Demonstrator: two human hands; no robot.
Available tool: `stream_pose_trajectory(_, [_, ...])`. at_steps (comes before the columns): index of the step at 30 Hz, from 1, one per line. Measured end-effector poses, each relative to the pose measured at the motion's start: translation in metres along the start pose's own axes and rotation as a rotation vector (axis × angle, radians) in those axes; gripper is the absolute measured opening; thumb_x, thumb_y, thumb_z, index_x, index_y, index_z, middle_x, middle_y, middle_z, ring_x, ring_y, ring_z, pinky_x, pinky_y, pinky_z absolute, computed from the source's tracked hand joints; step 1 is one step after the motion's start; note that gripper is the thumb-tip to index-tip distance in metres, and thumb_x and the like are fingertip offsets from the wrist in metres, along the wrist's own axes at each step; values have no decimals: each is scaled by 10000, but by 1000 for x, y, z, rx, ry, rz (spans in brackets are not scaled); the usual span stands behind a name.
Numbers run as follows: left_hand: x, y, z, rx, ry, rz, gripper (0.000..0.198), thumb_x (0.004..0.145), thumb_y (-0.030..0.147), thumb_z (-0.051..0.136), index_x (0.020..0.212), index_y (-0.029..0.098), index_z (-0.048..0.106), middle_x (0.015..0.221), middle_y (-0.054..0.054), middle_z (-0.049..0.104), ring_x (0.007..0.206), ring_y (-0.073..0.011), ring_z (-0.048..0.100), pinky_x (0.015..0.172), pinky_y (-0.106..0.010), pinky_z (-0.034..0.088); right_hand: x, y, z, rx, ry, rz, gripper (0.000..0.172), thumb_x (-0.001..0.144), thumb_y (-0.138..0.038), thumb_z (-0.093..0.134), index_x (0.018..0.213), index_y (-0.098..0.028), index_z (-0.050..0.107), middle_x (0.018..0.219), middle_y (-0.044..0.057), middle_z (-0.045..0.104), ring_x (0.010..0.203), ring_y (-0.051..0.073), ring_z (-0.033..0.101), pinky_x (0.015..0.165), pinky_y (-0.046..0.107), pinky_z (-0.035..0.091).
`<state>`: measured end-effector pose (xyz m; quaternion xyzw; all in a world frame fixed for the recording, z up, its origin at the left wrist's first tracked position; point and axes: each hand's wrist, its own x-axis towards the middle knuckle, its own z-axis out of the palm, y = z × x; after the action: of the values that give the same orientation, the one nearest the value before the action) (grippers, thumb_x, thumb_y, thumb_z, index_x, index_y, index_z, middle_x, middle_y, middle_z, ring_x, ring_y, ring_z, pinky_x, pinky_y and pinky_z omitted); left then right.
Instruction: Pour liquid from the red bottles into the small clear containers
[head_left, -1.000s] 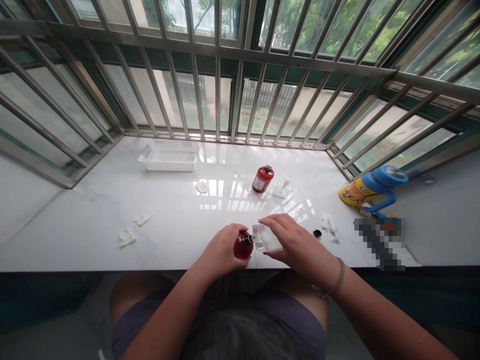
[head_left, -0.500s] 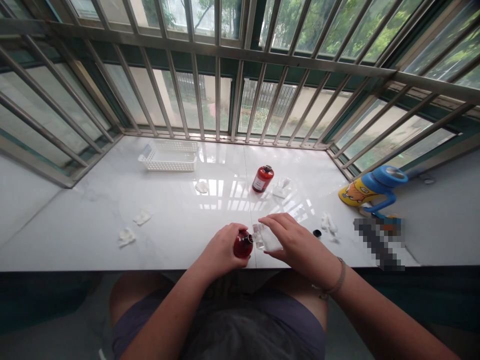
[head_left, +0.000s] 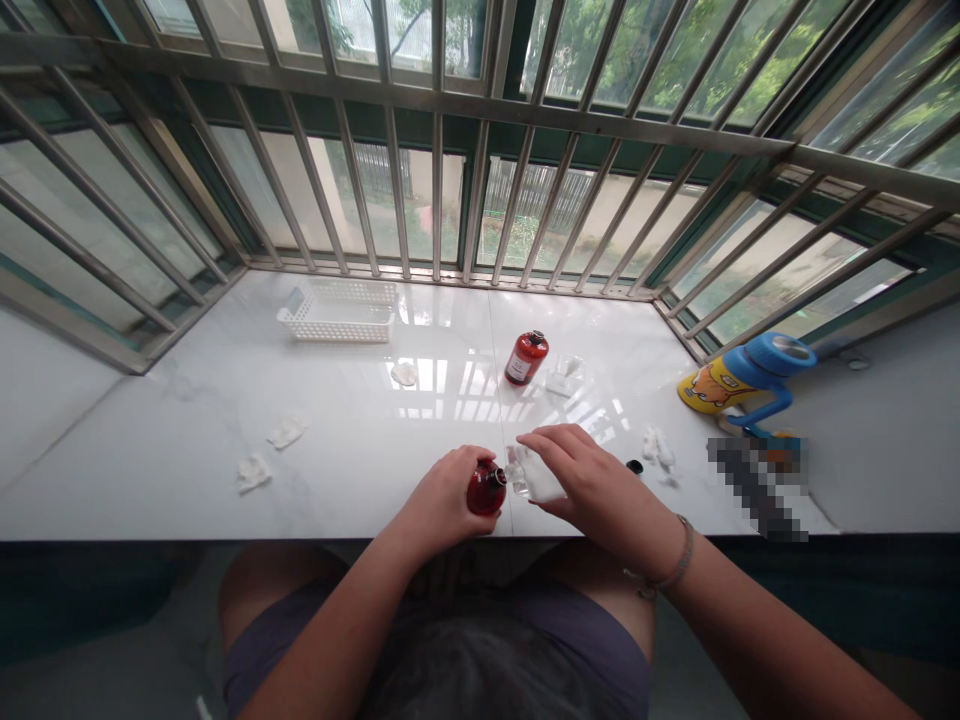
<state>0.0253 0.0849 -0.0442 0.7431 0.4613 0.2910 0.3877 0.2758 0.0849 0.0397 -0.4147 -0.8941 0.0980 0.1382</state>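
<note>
along the front edge of the white stone counter (head_left: 150,470), both hands were raised just above the surface. the left hand (head_left: 439,497) had its fingers closed around a red bottle (head_left: 486,488), which lay tilted with its neck toward the right. the right hand (head_left: 596,482) gripped a small clear bottle (head_left: 531,474) from above, fingers pressed against its side. the two bottles met at the mouth; whether liquid was passing could not be determined.

caution: a slackened grip on either side could part the mouths and spill the contents onto the polished counter. excessive tilt of the red bottle could overfill the clear one. a black cap (head_left: 634,466) lay loose beyond the right hand, where a wide wrist movement could displace it. a second red bottle (head_left: 526,358) stood upright further back, clear of both hands. white tissue scraps (head_left: 253,473) lay to the left.
</note>
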Motion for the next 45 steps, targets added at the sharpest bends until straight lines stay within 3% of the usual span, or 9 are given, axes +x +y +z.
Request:
stream_pose_trajectory(14, [-1, -1, 0, -4, 7, -4, 666, 691, 197, 870, 1288, 282, 588, 1260, -47, 695, 1146, -287, 676, 1005, -431, 558, 2, -4, -5, -28, 4, 1, 877, 739, 63, 707, 1518, -260, 465, 1399, 131, 602, 1326, 362, 561, 1122, 577, 563])
stream_pose_trajectory(45, [-1, -3, -3, -20, 0, -20, 673, 695, 210, 870, 1292, 289, 571, 1269, -33, 691, 1153, -276, 667, 1003, -414, 545, 1, -6, -7, -96, 71, 1, 767, 845, 4, 711, 1530, -259, 490, 1407, 143, 592, 1316, 363, 560, 1118, 562, 558])
